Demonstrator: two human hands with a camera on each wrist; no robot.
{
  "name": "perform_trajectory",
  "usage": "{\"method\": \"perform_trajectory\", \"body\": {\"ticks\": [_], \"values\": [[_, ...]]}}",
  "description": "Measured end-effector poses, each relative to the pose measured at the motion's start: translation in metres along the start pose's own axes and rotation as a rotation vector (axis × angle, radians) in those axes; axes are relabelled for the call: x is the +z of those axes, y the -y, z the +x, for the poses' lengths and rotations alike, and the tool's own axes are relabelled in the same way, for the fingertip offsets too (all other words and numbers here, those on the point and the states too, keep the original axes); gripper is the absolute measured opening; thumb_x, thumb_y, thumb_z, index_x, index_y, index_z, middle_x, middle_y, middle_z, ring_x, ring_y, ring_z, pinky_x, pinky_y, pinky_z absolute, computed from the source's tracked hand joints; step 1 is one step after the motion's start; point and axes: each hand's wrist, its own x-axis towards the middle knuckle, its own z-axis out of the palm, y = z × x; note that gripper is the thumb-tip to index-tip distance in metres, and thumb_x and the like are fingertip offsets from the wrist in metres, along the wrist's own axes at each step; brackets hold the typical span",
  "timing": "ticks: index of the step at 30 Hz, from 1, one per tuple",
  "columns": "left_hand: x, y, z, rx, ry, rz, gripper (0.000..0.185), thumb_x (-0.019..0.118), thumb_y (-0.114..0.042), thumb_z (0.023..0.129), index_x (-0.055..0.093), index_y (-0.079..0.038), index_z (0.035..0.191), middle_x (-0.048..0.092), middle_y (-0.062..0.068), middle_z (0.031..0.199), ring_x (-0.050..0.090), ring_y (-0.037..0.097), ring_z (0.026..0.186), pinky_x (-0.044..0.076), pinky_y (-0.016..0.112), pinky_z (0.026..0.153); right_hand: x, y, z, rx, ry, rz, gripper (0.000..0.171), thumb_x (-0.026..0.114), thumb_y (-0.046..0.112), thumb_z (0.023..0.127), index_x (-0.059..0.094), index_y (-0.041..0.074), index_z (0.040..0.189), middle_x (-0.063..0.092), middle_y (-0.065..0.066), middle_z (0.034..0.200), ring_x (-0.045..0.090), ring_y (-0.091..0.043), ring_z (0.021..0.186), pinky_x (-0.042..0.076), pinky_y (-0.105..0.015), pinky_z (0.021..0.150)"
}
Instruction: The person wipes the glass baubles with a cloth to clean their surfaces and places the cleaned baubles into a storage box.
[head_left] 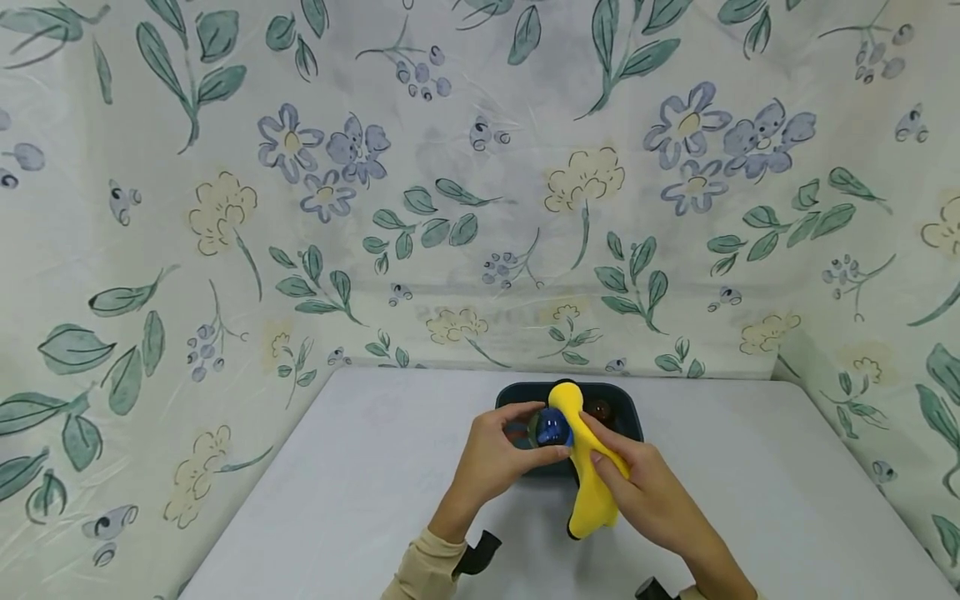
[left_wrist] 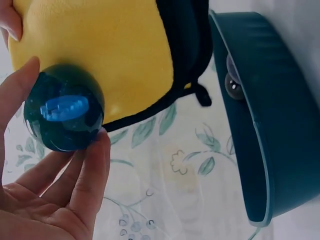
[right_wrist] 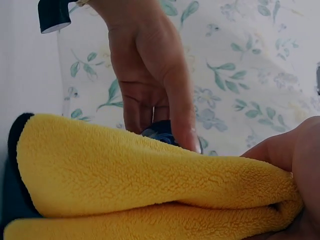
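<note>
My left hand [head_left: 483, 458] grips a shiny blue ball [head_left: 553, 427] between thumb and fingers. In the left wrist view the ball [left_wrist: 65, 110] looks dark and glossy, with a lighter blue shape on it. A yellow fleecy cloth [head_left: 595, 492] with black edging hangs folded from my right hand [head_left: 660, 496], which pinches it between thumb and fingers. The cloth lies right against the ball's side; in the right wrist view it hides most of the ball [right_wrist: 160, 131].
Beyond the hands, a dark teal bin [head_left: 632, 408] stands on the white table [head_left: 360, 467]. Inside it is a dark reddish-brown ball [head_left: 600, 410]; the left wrist view shows round glossy things [left_wrist: 234, 86] there. Floral cloth walls [head_left: 480, 233] border the table's back and sides.
</note>
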Motion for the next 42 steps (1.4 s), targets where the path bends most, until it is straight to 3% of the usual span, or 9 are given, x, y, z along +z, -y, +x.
{"method": "perform_trajectory", "body": {"ticks": [6, 12, 19, 27, 34, 42], "values": [[0.004, 0.0, -0.001, 0.042, 0.013, 0.031, 0.058, 0.092, -0.03, 0.077, 0.072, -0.004, 0.123, 0.075, 0.009, 0.119, 0.071, 0.024, 0.109, 0.063, 0.039, 0.094, 0.001, -0.002, 0.0, -0.051, -0.019, -0.028, 0.047, 0.054, 0.011, 0.106, 0.049, 0.005, 0.152, 0.058, -0.024, 0.148, 0.071, -0.017, 0.1, 0.065, -0.033, 0.085], [0.007, -0.004, -0.004, 0.081, 0.052, 0.056, 0.058, 0.093, -0.03, 0.076, 0.072, -0.006, 0.125, 0.075, 0.006, 0.125, 0.072, 0.023, 0.114, 0.064, 0.036, 0.092, 0.0, -0.005, 0.001, -0.099, -0.03, -0.045, 0.046, 0.053, 0.006, 0.105, 0.051, 0.004, 0.151, 0.063, -0.024, 0.14, 0.071, -0.016, 0.097, 0.065, -0.033, 0.084], [0.013, -0.008, -0.008, 0.144, 0.1, 0.036, 0.056, 0.093, -0.027, 0.076, 0.072, -0.009, 0.124, 0.074, 0.003, 0.124, 0.072, 0.017, 0.109, 0.061, 0.022, 0.089, -0.008, -0.012, 0.003, -0.096, 0.0, -0.033, 0.045, 0.052, 0.008, 0.106, 0.05, 0.001, 0.151, 0.067, -0.025, 0.132, 0.064, -0.004, 0.078, 0.061, -0.018, 0.076], [0.014, -0.011, -0.01, 0.191, 0.114, -0.025, 0.054, 0.093, -0.024, 0.077, 0.072, -0.008, 0.124, 0.074, 0.003, 0.123, 0.072, 0.022, 0.108, 0.062, 0.025, 0.088, -0.013, -0.02, 0.006, -0.037, 0.041, 0.044, 0.044, 0.048, 0.014, 0.109, 0.049, -0.004, 0.15, 0.063, -0.029, 0.136, 0.063, -0.008, 0.078, 0.06, -0.02, 0.077], [0.01, -0.012, -0.01, 0.235, 0.073, -0.074, 0.051, 0.093, -0.022, 0.076, 0.073, -0.012, 0.122, 0.074, 0.001, 0.122, 0.072, 0.021, 0.108, 0.063, 0.026, 0.085, -0.016, -0.022, 0.01, -0.027, 0.084, 0.12, 0.048, 0.046, 0.016, 0.11, 0.044, -0.009, 0.151, 0.069, -0.023, 0.113, 0.066, -0.01, 0.074, 0.062, -0.023, 0.074], [0.007, -0.011, -0.01, 0.233, -0.021, -0.113, 0.052, 0.092, -0.02, 0.077, 0.071, -0.012, 0.125, 0.073, 0.004, 0.123, 0.072, 0.021, 0.11, 0.064, 0.029, 0.087, -0.013, -0.021, 0.009, 0.03, 0.123, 0.165, 0.053, 0.046, 0.021, 0.11, 0.039, -0.01, 0.153, 0.069, -0.019, 0.106, 0.067, -0.013, 0.076, 0.062, -0.023, 0.077]]}}
